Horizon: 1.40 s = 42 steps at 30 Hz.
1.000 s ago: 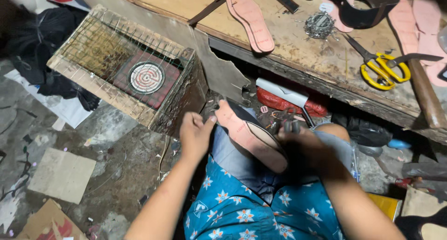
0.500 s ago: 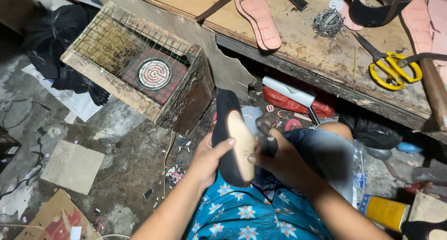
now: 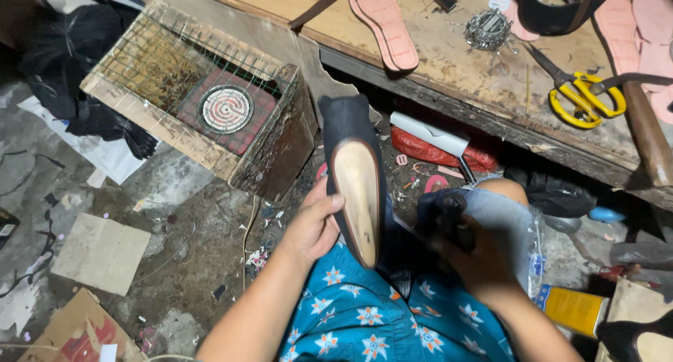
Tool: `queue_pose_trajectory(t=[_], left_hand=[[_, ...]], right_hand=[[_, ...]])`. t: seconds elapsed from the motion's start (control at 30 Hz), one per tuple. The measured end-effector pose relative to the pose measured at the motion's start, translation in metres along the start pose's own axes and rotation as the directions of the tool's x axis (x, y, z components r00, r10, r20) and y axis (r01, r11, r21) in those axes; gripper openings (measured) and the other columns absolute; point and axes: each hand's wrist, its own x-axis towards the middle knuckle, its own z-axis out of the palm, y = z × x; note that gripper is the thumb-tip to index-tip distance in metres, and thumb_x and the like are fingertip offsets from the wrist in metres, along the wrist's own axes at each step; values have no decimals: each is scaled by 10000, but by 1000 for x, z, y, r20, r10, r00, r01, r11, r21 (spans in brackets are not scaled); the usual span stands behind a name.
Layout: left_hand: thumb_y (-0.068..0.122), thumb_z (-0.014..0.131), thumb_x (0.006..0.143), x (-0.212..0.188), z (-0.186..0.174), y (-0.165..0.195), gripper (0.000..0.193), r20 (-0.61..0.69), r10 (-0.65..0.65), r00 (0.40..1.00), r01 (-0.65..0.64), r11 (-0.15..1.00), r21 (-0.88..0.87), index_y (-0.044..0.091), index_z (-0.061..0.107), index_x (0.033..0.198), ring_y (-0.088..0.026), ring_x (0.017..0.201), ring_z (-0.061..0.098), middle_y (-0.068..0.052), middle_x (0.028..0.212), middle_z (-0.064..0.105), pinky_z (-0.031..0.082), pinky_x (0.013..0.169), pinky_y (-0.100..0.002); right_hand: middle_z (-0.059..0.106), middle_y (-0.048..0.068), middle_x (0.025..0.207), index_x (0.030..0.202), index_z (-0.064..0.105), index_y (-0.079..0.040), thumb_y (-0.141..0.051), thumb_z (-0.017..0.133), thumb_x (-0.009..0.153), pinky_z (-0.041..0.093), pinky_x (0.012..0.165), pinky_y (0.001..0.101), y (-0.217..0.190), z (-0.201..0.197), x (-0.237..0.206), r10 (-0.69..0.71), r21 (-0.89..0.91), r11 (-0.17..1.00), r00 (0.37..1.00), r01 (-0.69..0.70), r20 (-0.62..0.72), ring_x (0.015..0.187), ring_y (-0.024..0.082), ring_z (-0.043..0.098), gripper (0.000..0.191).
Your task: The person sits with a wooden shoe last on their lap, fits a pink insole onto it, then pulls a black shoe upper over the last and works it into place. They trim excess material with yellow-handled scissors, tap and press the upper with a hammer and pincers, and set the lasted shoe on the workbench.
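Observation:
My left hand (image 3: 314,225) grips a black shoe (image 3: 356,186) by its side. The shoe stands toe-down over my lap, and its tan insole faces the camera. My right hand (image 3: 477,260) is blurred beside my bare knee, its fingers closed around a small dark object (image 3: 440,218) that I cannot make out. That hand is just right of the shoe and does not touch it. I wear blue cloth with a flower print.
A wooden box with a wire-mesh top and a coil heater (image 3: 224,109) stands on the floor to the left. The workbench (image 3: 456,60) ahead holds pink insoles (image 3: 385,22), yellow scissors (image 3: 582,95) and a wooden handle (image 3: 648,137). Cardboard (image 3: 102,253) lies lower left and a yellow tin (image 3: 575,309) lower right.
The shoe lay across my lap with its pink sole up. My left hand has turned it upright so the insole shows. My right hand has come off the shoe towards my knee.

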Motion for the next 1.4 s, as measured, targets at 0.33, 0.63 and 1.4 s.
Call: queue_pose_trajectory(t=[0.33,0.63,1.4], left_hand=[[273,665,974,33,-14,4,448,-233,-25,972,-28,974,-223,6,606,1329,-263,1135,688,-147,1244,713,531,1044,-428],[312,665,949,30,-12,3,441,-364,-89,927,-14,963,-270,55,621,1305,-267,1109,690,-124,1229,714,531,1029,-449],[334,691,932,21,-3,-16,445,-389,-125,913,-15,942,-336,77,616,1287,-290,1133,674,-119,1252,694,512,1061,-494]], right_hand=[[601,55,614,1021,602,-43,-173,686,868,424,501,305,33,0,-30,323,385,844,927,-373,192,534,137,542,218],[705,186,853,1221,642,-11,-309,764,814,510,727,404,28,7,-24,254,-40,967,959,-251,124,773,298,663,518],[730,113,852,1113,664,-78,-209,647,886,522,627,324,-91,27,23,168,760,454,882,-465,440,696,202,651,263]])
